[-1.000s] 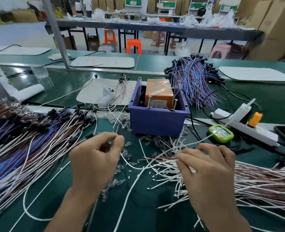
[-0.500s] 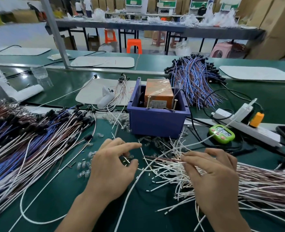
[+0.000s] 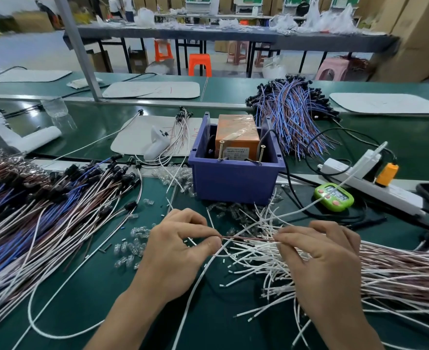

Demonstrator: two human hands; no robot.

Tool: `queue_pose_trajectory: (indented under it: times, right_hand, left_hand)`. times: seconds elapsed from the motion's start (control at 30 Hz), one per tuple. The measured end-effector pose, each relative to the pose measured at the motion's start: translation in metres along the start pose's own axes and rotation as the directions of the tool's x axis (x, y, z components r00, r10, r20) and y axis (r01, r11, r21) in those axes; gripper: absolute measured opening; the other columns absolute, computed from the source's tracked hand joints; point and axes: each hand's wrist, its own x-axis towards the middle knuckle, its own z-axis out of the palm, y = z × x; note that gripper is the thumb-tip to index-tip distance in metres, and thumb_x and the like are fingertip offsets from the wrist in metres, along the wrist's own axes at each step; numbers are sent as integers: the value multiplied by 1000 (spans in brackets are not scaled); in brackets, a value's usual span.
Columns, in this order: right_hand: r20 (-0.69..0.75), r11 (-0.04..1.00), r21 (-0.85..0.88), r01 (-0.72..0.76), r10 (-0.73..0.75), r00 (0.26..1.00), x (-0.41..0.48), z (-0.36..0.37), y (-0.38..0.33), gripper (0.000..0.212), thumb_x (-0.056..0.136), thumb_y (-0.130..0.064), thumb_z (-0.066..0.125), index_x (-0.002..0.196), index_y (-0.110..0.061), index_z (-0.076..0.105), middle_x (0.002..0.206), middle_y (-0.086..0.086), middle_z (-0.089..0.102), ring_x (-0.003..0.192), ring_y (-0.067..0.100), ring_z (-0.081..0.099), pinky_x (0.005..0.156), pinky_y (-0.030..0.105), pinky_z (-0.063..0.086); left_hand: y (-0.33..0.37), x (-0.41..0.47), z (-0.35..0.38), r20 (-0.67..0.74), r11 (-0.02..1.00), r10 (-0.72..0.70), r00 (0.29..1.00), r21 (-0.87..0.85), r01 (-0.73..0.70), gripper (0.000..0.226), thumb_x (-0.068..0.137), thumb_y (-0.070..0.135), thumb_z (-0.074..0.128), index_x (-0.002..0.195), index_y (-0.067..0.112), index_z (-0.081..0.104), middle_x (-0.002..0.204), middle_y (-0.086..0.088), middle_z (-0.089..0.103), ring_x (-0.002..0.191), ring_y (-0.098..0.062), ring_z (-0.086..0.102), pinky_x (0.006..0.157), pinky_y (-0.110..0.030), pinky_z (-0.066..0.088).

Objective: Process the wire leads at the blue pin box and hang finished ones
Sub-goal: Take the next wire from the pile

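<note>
Item, brown wire lead (image 3: 246,238): our left hand (image 3: 173,251), loose-fingered a moment ago, now pinches its tip; the grip of our right hand (image 3: 327,256) holds it farther along; lead taut above the desk (image 3: 94,281), near the blue pin box (image 3: 233,178); we judge it singled out, not yet processed.

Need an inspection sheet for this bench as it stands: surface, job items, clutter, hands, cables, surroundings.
Surface: green mat, strewn with wire.
Job's things: blue box holds an orange block with two upright pins at its front; white leads heaped by the right hand; black-tipped bundle at left.
Clutter: clear caps scattered near the left hand; green timer; white handset.
Grippers: left hand and right hand each pinch one brown lead stretched between them.
Cables: black cord loops right of the box; power strip at right.
Surroundings: orange stool, cartons behind.
</note>
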Motion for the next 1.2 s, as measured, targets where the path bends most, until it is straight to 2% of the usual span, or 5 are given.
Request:
queue_pose_trajectory:
  times: [0.27,0.73,0.93,1.03,1.2]
  right_hand:
    - [4,1000,0,27,-27,1000,0,0,0,8,81,-37,82,84,-30,82,92,-32,63,97,1,45,91,33,28]
    - [-33,1000,2,-30,30,999,3,-1,-1,7,78,-26,82,85,-30,81,90,-26,68,99,5,48,93,31,27]
    - [-55,1000,-23,-21,19,998,3,0,-8,11,76,-28,75,84,-27,82,89,-18,75,97,9,52,94,30,27]
    - [-59,999,-22,-31,30,998,3,-2,-6,11,77,-29,75,85,-28,82,89,-18,75,97,9,52,96,26,24]
    - [-49,999,-25,-29,27,998,2,-3,-7,11,76,-29,75,85,-26,82,89,-16,75,96,9,52,94,31,26]
  left_hand:
    - [1,0,-1,30,1000,-19,999,-18,19,32,79,12,87,69,42,79,82,16,66,93,-12,58,78,-9,37]
    - [1,4,-2,-22,999,-37,999,34,38,21,82,16,84,69,32,80,88,20,67,94,-9,60,76,-9,38]
    - [2,3,-4,-336,960,52,940,276,46,40,88,34,61,51,23,53,58,10,50,72,-12,46,78,-42,41]
    - [1,1,-7,-388,948,101,916,316,29,9,79,33,70,81,27,76,81,16,61,84,-9,46,84,-42,45]
    - [5,-2,9,-238,890,290,927,424,-169,29,77,41,71,102,30,81,113,12,66,107,-11,50,98,-32,36]
